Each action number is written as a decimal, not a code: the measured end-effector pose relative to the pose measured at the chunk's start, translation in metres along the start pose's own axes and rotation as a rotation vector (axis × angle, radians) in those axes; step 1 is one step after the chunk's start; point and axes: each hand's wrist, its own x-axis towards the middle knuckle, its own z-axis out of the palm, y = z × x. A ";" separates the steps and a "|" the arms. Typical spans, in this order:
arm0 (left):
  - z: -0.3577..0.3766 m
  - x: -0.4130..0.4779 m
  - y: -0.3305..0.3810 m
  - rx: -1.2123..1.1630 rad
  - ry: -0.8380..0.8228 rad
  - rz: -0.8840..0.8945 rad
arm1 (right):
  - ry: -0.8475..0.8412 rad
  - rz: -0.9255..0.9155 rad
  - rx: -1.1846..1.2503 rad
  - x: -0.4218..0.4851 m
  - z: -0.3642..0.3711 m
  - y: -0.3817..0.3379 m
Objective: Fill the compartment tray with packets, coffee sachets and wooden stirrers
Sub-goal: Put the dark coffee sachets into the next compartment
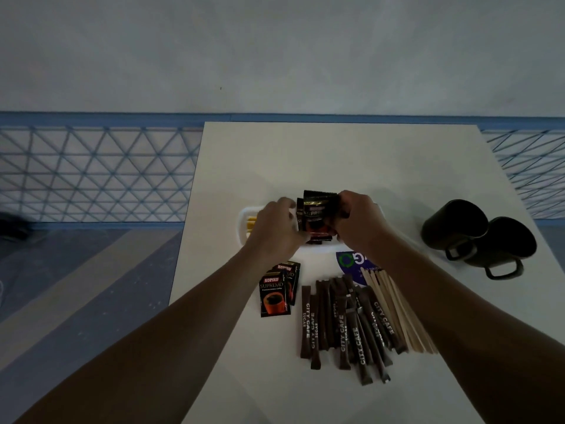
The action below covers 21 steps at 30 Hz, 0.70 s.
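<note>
A white compartment tray [243, 221] lies mid-table, mostly hidden behind my hands, with yellow packets [251, 223] in its left compartment. My right hand [356, 221] grips a bunch of black coffee sachets [318, 214] upright over the tray's middle. My left hand [276, 226] curls against the sachets' left edge. More coffee sachets [276, 290] lie nearer me on the table. Several brown sugar stick packets [345, 325] are heaped beside a bundle of wooden stirrers [397, 310].
Two black mugs [477, 240] lie on their sides at the right of the white table [336, 154]. A blue card [348, 261] peeks out under the stirrers. The table's left edge drops to a patterned floor.
</note>
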 end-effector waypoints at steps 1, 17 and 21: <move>-0.001 0.003 -0.003 0.041 0.003 -0.007 | -0.004 0.005 -0.020 0.003 0.001 0.002; 0.006 0.036 -0.013 0.134 -0.023 0.059 | -0.002 -0.093 -0.176 0.013 0.022 0.001; 0.011 0.037 -0.013 0.135 0.016 0.072 | -0.045 -0.097 -0.182 0.014 0.019 0.000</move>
